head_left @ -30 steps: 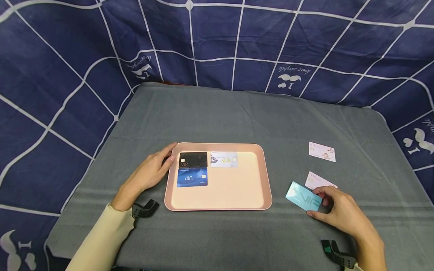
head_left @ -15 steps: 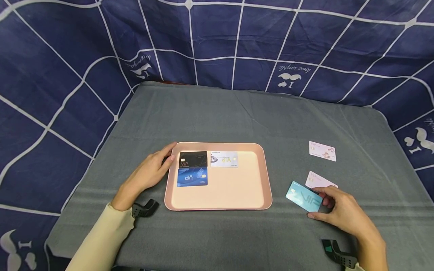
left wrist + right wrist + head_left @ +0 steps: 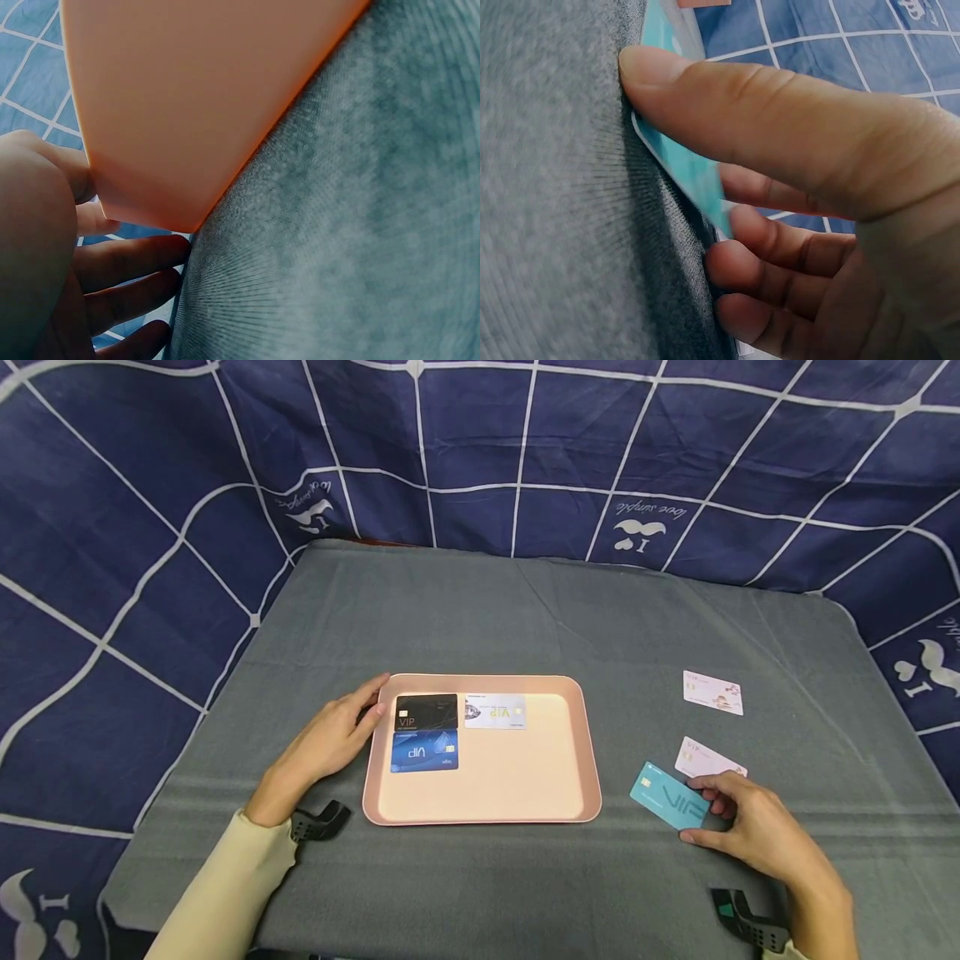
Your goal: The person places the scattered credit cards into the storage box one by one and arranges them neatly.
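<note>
In the head view my right hand (image 3: 757,827) pinches a teal VIP card (image 3: 667,795) by its right end, thumb at the near edge and index finger at the far edge. The right wrist view shows the teal card (image 3: 682,161) slanted up from the cloth behind the thumb. Just beyond it lies a pale pink VIP card (image 3: 705,757), partly covered by the fingers. My left hand (image 3: 326,739) holds the left rim of a pink tray (image 3: 483,814). Its thumb laps over the rim in the left wrist view, while the lower fingers (image 3: 135,262) hang loosely beside the tray.
Inside the tray lie a black card (image 3: 426,712), a blue card (image 3: 424,752) and a silver-white card (image 3: 495,712). Another pale pink card (image 3: 712,692) is farther back on the right of the grey cloth (image 3: 480,618). A blue checked curtain (image 3: 480,443) surrounds the table.
The teal card has tilted slightly in my right hand, and the bright glare on it has faded. My left hand and the tray stay in place.
</note>
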Demonstrator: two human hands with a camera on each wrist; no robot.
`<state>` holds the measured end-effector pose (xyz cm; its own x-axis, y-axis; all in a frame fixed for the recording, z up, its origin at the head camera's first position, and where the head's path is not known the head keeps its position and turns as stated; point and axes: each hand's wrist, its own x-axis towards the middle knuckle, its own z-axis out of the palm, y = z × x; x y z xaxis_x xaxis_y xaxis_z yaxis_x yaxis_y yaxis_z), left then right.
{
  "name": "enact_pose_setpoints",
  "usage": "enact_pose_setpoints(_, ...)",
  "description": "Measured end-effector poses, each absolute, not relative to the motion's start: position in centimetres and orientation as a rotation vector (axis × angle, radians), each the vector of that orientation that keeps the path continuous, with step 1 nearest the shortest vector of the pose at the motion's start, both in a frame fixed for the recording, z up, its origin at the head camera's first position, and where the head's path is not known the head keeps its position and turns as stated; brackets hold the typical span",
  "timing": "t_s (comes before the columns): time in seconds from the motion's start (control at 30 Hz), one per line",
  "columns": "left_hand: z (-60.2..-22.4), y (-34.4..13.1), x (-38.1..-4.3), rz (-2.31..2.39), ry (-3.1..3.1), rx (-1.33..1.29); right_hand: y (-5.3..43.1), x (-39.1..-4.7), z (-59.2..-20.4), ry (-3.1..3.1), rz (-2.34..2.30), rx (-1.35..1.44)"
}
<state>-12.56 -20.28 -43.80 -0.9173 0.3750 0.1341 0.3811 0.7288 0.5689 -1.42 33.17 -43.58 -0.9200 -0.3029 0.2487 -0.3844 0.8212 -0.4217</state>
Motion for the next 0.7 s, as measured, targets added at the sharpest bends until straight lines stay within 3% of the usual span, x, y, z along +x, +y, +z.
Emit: enact_pose_setpoints(0.7,-43.82,-20.27,-12.57,-0.955,-2.917,-0.622,33.19,-1.17,-43.63,-2.845,0.733,0.569)
